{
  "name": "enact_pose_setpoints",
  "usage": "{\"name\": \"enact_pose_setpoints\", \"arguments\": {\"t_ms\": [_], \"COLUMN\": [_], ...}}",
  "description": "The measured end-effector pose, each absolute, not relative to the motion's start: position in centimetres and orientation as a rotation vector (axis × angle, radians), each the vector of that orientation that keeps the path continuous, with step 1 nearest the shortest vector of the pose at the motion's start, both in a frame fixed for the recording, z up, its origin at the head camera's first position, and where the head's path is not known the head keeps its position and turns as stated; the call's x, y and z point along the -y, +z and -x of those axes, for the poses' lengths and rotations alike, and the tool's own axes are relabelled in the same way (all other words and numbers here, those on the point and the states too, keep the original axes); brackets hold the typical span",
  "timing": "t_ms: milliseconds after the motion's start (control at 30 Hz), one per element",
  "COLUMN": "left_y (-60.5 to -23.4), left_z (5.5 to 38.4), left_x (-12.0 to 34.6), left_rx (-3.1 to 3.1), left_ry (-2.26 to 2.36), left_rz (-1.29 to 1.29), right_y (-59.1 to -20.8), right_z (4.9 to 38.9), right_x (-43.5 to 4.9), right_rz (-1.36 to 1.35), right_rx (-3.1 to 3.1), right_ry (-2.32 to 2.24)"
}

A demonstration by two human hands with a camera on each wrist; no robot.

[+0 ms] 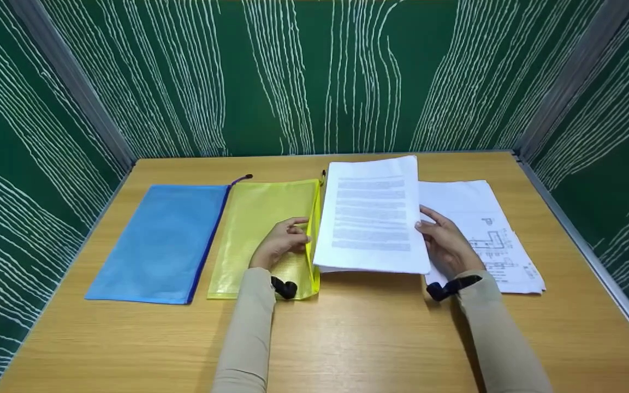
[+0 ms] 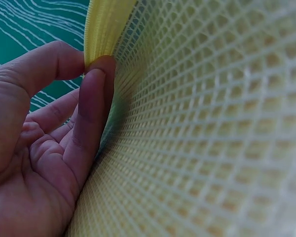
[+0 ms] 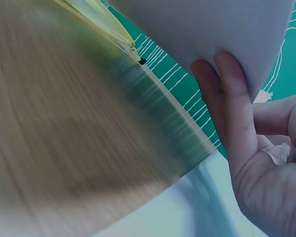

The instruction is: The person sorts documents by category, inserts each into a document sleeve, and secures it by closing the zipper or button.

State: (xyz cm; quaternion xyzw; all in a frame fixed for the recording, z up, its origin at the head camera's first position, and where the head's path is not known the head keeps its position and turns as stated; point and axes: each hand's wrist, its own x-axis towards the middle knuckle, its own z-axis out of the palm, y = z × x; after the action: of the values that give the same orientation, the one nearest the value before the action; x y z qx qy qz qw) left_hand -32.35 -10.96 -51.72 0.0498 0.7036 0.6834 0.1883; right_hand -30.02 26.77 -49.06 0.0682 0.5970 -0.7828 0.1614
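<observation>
A yellow mesh zipper pouch (image 1: pixel 262 234) lies on the table with its right-hand edge parted. The left hand (image 1: pixel 283 243) pinches the zipper edge between thumb and finger and lifts it; the left wrist view shows the yellow zipper tape (image 2: pixel 101 39) at the fingertips. A sheaf of printed paper (image 1: pixel 372 218) is held by the right hand (image 1: pixel 448 240), thumb on top and fingers beneath at its right edge. The sheaf is raised above the table, its left side close beside the pouch's parted edge. In the right wrist view, fingers (image 3: pixel 232 79) support its underside.
A blue zipper pouch (image 1: pixel 159 245) lies flat at the left. More printed sheets (image 1: pixel 503 262), one with a line drawing, lie at the right under the right forearm. Green panels with white streaks (image 1: pixel 314 76) stand behind and at both sides of the wooden table (image 1: pixel 363 338).
</observation>
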Motion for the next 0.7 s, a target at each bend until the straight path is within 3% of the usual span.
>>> {"name": "enact_pose_setpoints", "arguments": {"t_ms": [700], "left_y": [-51.7], "left_z": [32.3], "left_x": [11.1], "left_rx": [-1.946], "left_ry": [1.938], "left_rz": [-0.139], "right_y": [-50.3], "right_z": [30.0], "right_x": [-26.3], "right_rz": [-0.150], "right_rx": [-1.790], "right_ry": [-2.074]}}
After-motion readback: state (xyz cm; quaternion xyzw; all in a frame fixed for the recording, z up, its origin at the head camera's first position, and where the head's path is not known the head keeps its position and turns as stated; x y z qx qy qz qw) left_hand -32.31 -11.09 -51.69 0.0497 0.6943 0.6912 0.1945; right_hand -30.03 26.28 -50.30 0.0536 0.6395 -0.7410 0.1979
